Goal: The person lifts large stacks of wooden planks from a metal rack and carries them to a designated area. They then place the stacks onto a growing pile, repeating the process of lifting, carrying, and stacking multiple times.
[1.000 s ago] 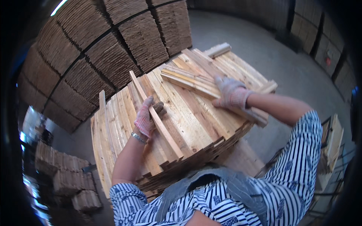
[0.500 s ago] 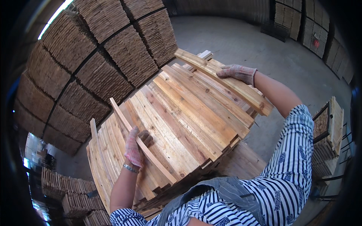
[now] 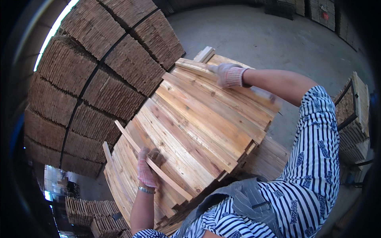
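Observation:
My left hand (image 3: pixel 148 166), in a pinkish knitted work glove with darker fingers, is closed round a thin wooden strip (image 3: pixel 169 178). The strip slants above a layer of flat planks (image 3: pixel 190 123) laid side by side. At the far right of the layer, my right hand (image 3: pixel 229 74), gloved too, grips a thicker wooden board (image 3: pixel 194 65) from above. That board's near end is smeared by motion, and my hand and wrist cover its middle. I cannot tell whether the board touches the planks beneath.
Tall banded stacks of boards (image 3: pixel 107 67) rise beyond the planks at the left. Smaller wood piles (image 3: pixel 85 210) stand at the lower left. A rack with boards (image 3: pixel 353 111) is at the right, on the grey concrete floor (image 3: pixel 246 31). Another narrow strip (image 3: pixel 107 152) lies on the left planks.
My right hand has shifted left along the thicker board, which sits farther left and turned somewhat. My left hand keeps the thin strip. The whole view has swung slightly.

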`<action>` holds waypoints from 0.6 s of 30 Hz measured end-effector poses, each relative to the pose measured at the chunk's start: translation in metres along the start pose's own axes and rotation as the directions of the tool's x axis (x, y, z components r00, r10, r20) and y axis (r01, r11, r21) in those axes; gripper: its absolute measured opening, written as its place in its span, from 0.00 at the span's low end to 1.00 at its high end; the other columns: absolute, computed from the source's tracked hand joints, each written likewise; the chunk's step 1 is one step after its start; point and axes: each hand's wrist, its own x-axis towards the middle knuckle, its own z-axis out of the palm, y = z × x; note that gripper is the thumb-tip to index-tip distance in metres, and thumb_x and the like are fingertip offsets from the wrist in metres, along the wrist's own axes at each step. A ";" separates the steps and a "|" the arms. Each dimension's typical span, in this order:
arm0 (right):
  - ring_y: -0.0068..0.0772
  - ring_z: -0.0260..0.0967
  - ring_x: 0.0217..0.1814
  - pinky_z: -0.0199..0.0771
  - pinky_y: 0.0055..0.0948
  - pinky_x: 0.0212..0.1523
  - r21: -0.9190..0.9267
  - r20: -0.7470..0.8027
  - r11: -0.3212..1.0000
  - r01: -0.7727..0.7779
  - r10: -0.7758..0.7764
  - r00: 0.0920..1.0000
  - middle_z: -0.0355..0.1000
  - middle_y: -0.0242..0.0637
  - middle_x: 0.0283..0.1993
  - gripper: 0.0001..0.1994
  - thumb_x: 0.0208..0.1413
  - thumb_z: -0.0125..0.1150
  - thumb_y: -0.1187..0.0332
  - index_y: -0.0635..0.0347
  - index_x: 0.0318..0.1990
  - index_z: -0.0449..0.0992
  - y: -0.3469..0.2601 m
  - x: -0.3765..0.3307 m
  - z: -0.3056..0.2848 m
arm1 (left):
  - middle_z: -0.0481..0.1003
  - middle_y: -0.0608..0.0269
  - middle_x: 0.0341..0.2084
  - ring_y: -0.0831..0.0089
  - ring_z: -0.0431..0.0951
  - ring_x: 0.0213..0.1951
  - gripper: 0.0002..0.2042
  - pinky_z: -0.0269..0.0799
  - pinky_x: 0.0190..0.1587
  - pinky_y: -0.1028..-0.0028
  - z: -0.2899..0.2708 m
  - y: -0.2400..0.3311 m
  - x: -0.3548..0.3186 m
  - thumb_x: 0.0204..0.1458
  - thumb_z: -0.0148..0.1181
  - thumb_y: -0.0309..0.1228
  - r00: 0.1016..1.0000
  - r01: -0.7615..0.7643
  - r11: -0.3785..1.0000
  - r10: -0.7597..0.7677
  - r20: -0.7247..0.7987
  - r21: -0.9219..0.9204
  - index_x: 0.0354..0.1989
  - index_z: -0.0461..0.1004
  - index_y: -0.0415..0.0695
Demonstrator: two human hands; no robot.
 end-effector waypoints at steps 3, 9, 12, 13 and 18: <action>0.49 0.78 0.47 0.80 0.42 0.44 -0.057 -0.096 0.998 0.027 -0.033 0.995 0.76 0.56 0.46 0.32 0.53 0.56 0.72 0.55 0.69 0.60 0.037 0.014 -0.008 | 0.75 0.56 0.34 0.67 0.75 0.38 0.10 0.74 0.44 0.69 -0.007 -0.002 0.007 0.60 0.59 0.39 1.000 0.019 0.999 -0.019 0.010 -0.035 0.37 0.71 0.46; 0.52 0.67 0.64 0.68 0.48 0.62 0.094 -0.067 0.985 -0.142 0.149 0.987 0.68 0.55 0.62 0.32 0.66 0.42 0.44 0.58 0.68 0.61 0.026 0.000 0.038 | 0.76 0.54 0.36 0.68 0.76 0.36 0.11 0.76 0.46 0.67 0.013 0.000 -0.004 0.60 0.58 0.41 0.997 0.025 0.997 -0.019 -0.074 0.069 0.36 0.70 0.46; 0.53 0.69 0.62 0.69 0.47 0.61 0.075 -0.095 0.991 -0.111 0.118 0.988 0.70 0.55 0.60 0.31 0.65 0.44 0.44 0.60 0.65 0.64 0.010 -0.012 0.032 | 0.76 0.55 0.36 0.67 0.76 0.36 0.12 0.77 0.46 0.65 -0.007 0.005 0.004 0.60 0.59 0.42 0.998 0.029 0.996 -0.025 -0.054 0.079 0.35 0.70 0.46; 0.54 0.71 0.58 0.71 0.46 0.60 0.049 -0.153 0.995 -0.081 0.088 0.984 0.71 0.55 0.57 0.31 0.64 0.47 0.44 0.62 0.61 0.66 0.017 -0.013 0.034 | 0.76 0.54 0.36 0.66 0.76 0.35 0.12 0.78 0.45 0.64 0.006 0.006 -0.001 0.60 0.59 0.42 0.997 0.066 0.995 -0.063 -0.036 0.070 0.34 0.70 0.46; 0.48 0.73 0.52 0.73 0.44 0.55 0.127 -0.500 0.934 0.333 -0.230 0.835 0.71 0.58 0.55 0.31 0.64 0.48 0.46 0.64 0.63 0.64 -0.022 -0.035 0.048 | 0.76 0.55 0.37 0.62 0.79 0.40 0.16 0.81 0.44 0.63 0.104 0.005 0.006 0.59 0.62 0.43 0.997 -0.053 0.984 0.061 0.040 -0.172 0.42 0.69 0.44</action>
